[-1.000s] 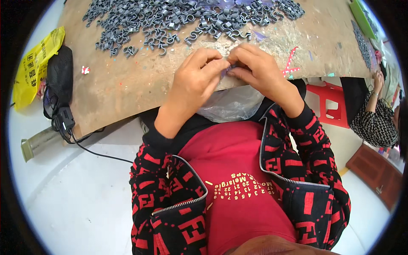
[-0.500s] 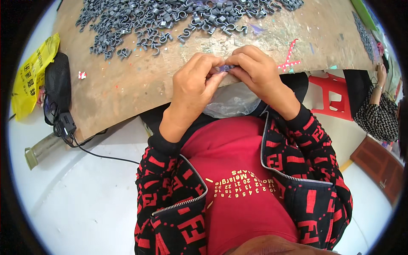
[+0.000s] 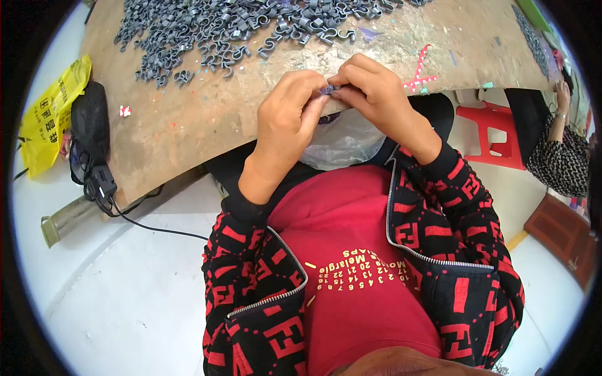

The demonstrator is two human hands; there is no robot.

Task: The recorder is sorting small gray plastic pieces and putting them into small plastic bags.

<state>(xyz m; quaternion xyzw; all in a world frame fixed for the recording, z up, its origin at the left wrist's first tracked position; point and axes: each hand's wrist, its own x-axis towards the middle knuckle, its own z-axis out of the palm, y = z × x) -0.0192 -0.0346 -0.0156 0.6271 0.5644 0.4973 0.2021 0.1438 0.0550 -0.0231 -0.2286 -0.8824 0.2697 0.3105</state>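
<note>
My left hand (image 3: 283, 119) and my right hand (image 3: 374, 94) meet above the table's near edge, thumbs and forefingers pinched together. Between their fingertips is a small purplish-grey plastic piece (image 3: 328, 90). Fingers cover most of it, so its full shape is hidden. Farther off on the table lies a large heap of grey plastic clips (image 3: 207, 31), curved and hook-like. Below my hands, a clear plastic bag (image 3: 343, 149) sits at my lap.
The wooden table (image 3: 188, 119) bears red patterned tape (image 3: 421, 74). At left hang a yellow bag (image 3: 47, 119) and a black mesh pouch (image 3: 89, 119), with a cabled black box (image 3: 102, 180). Rightward are a red stool (image 3: 486, 128) and another person's arm (image 3: 558, 119).
The view has shifted slightly. My fingers have changed their pinch on the small piece, and my right fingertips sit a little higher. The other things look unchanged.
</note>
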